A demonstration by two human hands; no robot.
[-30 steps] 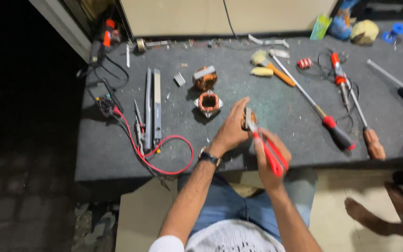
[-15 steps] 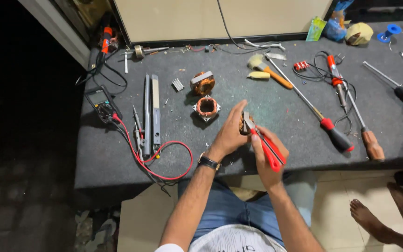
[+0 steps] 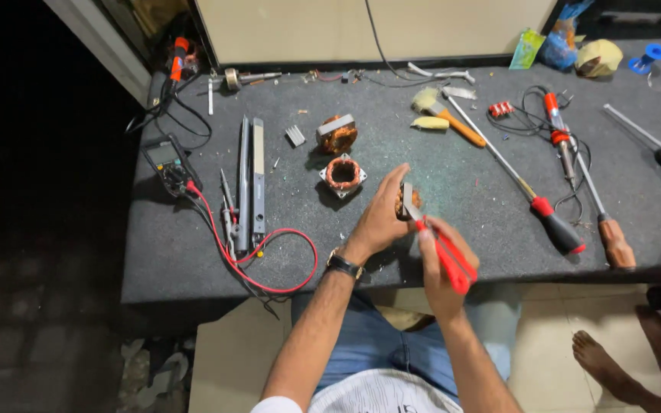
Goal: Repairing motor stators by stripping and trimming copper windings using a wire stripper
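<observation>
Your left hand [image 3: 382, 222] is clamped around a small copper-wound coil piece [image 3: 402, 202], held just above the near part of the dark grey tabletop [image 3: 193, 252]. Your right hand [image 3: 439, 264] grips red-handled pliers [image 3: 445, 252], fingers closed round the handles, the metal tip touching the coil piece. Just beyond your left hand lies a square copper-wound stator [image 3: 343, 174], with another wound coil block [image 3: 337, 134] past it. A long red-and-black-handled screwdriver [image 3: 522, 187] lies to the right.
</observation>
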